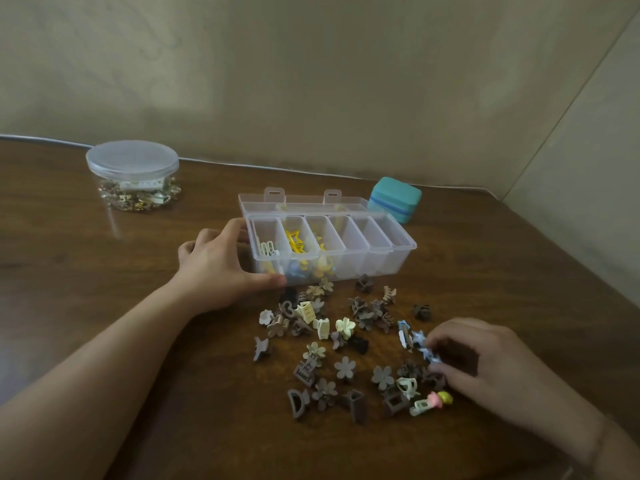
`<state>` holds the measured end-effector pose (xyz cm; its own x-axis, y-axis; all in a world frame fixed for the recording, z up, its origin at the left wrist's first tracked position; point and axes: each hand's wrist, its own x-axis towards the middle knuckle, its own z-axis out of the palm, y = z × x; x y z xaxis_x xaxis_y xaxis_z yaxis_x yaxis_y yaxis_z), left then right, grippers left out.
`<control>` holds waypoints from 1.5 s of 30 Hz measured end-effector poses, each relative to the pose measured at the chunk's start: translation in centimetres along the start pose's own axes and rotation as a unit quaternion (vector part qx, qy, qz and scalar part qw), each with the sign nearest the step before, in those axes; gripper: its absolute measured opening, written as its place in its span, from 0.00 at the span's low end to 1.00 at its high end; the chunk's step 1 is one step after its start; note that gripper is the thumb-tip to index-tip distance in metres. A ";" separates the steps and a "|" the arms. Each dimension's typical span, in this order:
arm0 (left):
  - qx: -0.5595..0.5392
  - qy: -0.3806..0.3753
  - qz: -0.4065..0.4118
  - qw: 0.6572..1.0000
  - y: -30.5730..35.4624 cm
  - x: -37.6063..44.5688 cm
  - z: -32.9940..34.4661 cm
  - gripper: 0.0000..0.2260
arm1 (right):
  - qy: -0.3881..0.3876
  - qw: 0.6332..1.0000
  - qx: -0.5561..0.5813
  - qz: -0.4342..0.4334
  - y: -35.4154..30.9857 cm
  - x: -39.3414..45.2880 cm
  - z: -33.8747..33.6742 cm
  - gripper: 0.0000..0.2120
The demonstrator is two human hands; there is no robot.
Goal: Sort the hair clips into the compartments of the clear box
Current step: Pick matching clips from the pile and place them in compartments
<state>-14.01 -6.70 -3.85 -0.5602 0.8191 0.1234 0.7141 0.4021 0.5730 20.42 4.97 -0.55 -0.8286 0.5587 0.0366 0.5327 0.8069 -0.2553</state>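
A clear box [403, 251] with several compartments stands open on the brown table, lid folded back. Its leftmost compartment holds white clips [268, 249]; the two compartments beside it hold yellow clips [296, 242], and a blue piece shows low through the front wall. The right compartments look empty. My left hand [216, 265] grips the box's left end, thumb against the front wall. In front of the box lies a loose pile of small hair clips [344, 367], mostly brown, beige and cream. My right hand [485, 365] pinches a light blue clip [427, 353] at the pile's right side.
A round clear jar [133, 174] with a lid, holding gold trinkets, stands at the back left. A teal case [394, 199] sits right behind the box. A wall runs along the table's far edge and right side.
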 end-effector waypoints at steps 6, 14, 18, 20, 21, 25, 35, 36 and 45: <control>0.002 0.008 0.010 1.000 -0.3 0.1 0.1 0.45 | 0.053 0.998 0.020 0.020 -0.5 2.0 -2.2 0.24; 0.001 0.008 0.020 1.000 -0.6 0.2 0.2 0.45 | 0.210 0.962 0.099 -0.142 -10.5 12.6 -2.8 0.08; 0.005 0.002 0.024 1.000 -0.7 0.4 0.2 0.43 | 0.128 0.979 0.000 -0.157 -13.1 16.4 0.4 0.11; 0.005 0.001 0.022 1.000 -0.7 0.4 0.2 0.43 | 0.121 0.977 -0.013 -0.175 -12.5 16.4 0.4 0.12; 0.007 0.003 0.020 1.000 -0.6 0.4 0.3 0.44 | 0.130 0.974 0.000 -0.185 -11.9 15.9 -0.1 0.12; 0.008 0.009 0.011 1.000 -0.2 0.2 0.2 0.45 | 0.166 0.973 0.032 -0.155 -7.9 10.5 -2.9 0.07; 0.009 0.012 -0.001 1.000 0.0 0.2 0.3 0.47 | 0.108 0.990 -0.009 -0.093 0.0 -4.5 0.7 0.14; 0.009 0.009 -0.002 1.000 -0.1 0.2 0.3 0.47 | 0.119 0.988 -0.021 -0.092 0.2 -4.7 1.2 0.14; 0.007 -0.005 -0.003 1.000 0.0 0.1 0.1 0.51 | 0.132 0.982 -0.030 -0.128 0.3 -3.8 2.9 0.07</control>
<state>-14.02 -6.59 -3.88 -0.5604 0.8206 0.1116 0.7164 0.4128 0.5625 23.21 2.56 -3.53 -0.8675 0.3589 0.3444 0.3278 0.9332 -0.1469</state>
